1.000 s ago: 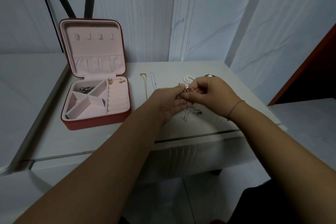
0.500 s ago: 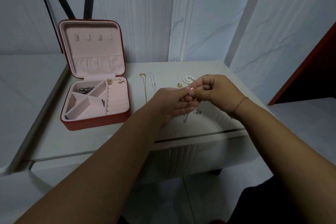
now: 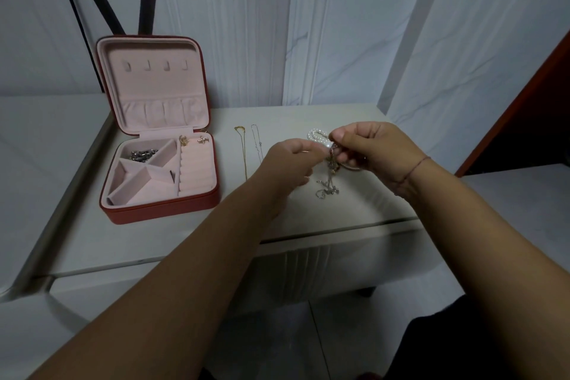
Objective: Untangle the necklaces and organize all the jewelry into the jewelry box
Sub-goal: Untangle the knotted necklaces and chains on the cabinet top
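tangle dead centre between my hands: a clump of thin silver and gold chains point(image 3: 327, 187), top end pinched up off the pale tabletop point(image 3: 354, 203), tail dropping to a small heap on the surface just below my fingertips. left hand point(image 3: 290, 160) is curled, thumb and forefinger nipping a strand at the top of the clump. right hand point(image 3: 373, 154) is curled too, fingertips pinching the same knot from the other side. which strand each one has, i can't tell: too fine, and partly hidden behind the knuckles. white pearl bead bracelet point(image 3: 316, 135) lies just beyond the gap between the hands, right by my right fingertips; touching or not, can't say.

here's what the next move turns on: the clump's long axis runs from the pinch down toward me, and both hands sit at its top, equally near. so, my read, the pull goes sideways across that axis, left hand left, right hand right, gently.

thin gold chain point(image 3: 243, 154) and thin silver chain point(image 3: 257, 143) lie straight, side by side, just left of my left hand. red square jewellery box with pink lining point(image 3: 160, 210) stands open farther left, well apart from the knot; left hand is nearer for the carry.
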A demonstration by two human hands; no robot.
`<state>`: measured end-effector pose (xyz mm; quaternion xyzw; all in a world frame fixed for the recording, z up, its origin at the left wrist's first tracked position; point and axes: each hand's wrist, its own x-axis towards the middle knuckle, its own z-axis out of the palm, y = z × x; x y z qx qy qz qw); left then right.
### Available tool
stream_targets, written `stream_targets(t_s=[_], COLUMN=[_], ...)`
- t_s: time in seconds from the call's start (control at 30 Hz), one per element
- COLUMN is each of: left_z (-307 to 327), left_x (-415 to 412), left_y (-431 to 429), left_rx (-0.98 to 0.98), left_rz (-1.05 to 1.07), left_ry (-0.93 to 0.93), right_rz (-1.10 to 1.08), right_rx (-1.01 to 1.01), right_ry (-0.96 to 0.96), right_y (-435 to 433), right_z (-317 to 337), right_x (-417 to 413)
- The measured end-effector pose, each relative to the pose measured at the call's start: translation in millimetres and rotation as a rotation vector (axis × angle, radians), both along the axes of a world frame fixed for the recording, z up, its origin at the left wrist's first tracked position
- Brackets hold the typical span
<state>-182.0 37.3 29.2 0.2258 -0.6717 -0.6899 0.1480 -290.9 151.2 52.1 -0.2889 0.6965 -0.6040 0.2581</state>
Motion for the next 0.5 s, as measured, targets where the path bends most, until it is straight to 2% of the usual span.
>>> stream_targets(t_s=[0.1, 0.27, 0.5], left_z=[-0.5, 0.7, 0.4], left_x=[-0.6, -2.9, -3.6], left_y=[0.3, 2.9, 2.5], left_rx=[-0.044, 0.035, 0.042], left_rz=[-0.025, -0.090, -0.013], left_ry=[0.057, 0.121, 0.132], right_rz=[-0.016, -0.019, -0.007], right_rx=[-0.011, -0.023, 0.016], right_ry=[0.016, 0.072, 0.119], right_y=[-0.3, -1.4, -0.8], right_z=[1.6, 2.8, 0.9], right_x=[0.7, 4.1, -0.4])
